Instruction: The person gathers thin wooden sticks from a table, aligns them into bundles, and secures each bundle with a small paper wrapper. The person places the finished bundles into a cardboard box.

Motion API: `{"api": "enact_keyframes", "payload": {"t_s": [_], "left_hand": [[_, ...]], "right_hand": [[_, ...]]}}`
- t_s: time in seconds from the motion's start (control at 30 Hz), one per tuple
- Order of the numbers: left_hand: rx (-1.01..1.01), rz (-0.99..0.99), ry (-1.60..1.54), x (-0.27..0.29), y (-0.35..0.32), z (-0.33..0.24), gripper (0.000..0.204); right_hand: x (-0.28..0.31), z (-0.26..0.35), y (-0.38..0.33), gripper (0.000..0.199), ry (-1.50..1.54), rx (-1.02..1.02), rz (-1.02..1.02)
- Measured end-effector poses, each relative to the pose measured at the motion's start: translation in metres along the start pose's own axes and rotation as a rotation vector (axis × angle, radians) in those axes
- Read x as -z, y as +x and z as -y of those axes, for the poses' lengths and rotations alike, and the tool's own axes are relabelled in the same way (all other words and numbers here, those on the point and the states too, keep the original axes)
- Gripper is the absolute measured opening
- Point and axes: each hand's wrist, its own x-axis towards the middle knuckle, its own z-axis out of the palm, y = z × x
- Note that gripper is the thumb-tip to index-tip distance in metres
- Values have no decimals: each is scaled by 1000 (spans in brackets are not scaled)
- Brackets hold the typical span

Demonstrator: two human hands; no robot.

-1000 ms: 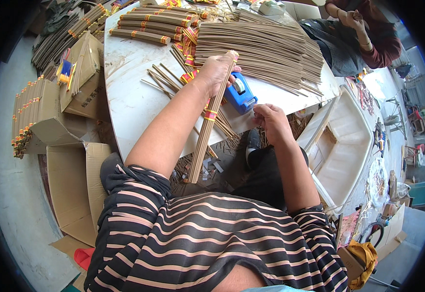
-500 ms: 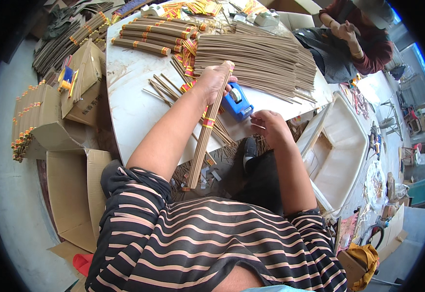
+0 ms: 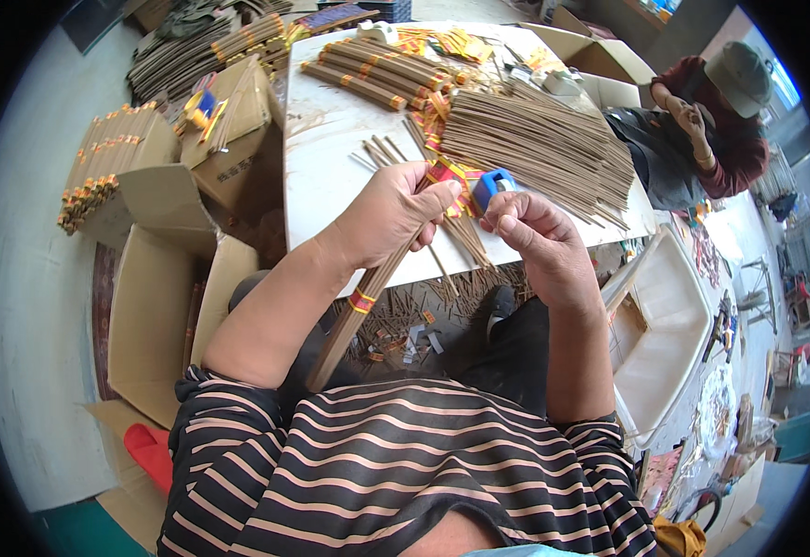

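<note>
My left hand (image 3: pixel 388 215) is closed round a bundle of brown incense sticks (image 3: pixel 338 336), which slants down toward my lap with a red and yellow band (image 3: pixel 361 302) partway along. A red and yellow paper label (image 3: pixel 446 173) shows at that hand's fingertips, by the bundle's upper end. To its right, my right hand (image 3: pixel 550 243) is raised with thumb and forefinger pinched together; what they hold, if anything, is too small to make out. Just beyond those fingers stands a blue tape dispenser (image 3: pixel 492 187), partly hidden. Loose incense sticks (image 3: pixel 535 144) lie spread behind it.
Banded bundles (image 3: pixel 359 85) are stacked on the white table (image 3: pixel 317 190). Open cardboard boxes (image 3: pixel 159 316) stand at my left, near more bundles (image 3: pixel 113 153). At right are a white tub (image 3: pixel 674 325) and a seated co-worker (image 3: pixel 716 130). Scraps litter the floor (image 3: pixel 447 320).
My left hand has drawn the bundle nearer and tilted it more toward my lap. My right hand has come up from beside the dispenser to near the bundle's top, fingers now pinched. The view has shifted.
</note>
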Motion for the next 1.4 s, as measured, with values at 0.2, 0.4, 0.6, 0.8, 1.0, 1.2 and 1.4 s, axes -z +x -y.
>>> {"api": "enact_keyframes", "payload": {"t_s": [0.2,0.4,0.6,0.8,1.0,1.2,1.4], "left_hand": [[34,-1,112,1,-42,7,23],[48,3,114,1,-63,4,25],[28,-21,118,-3,-72,3,20],[-34,-56,301,-5,-70,10,18],[-84,-126,515,-10,-69,12,18],[-124,-134,626,-10,-68,13,19],[-72,-119,513,-10,-70,13,18]], "right_hand": [[-35,4,1,11,-137,-28,131],[-51,2,-2,13,-210,-89,120],[-59,6,-5,15,-289,-104,94],[-63,9,-9,18,-348,-162,21],[-68,12,-11,24,-532,-161,-60],[-63,10,-10,30,-646,-161,-100],[-57,4,-6,33,-673,-171,-77]]}}
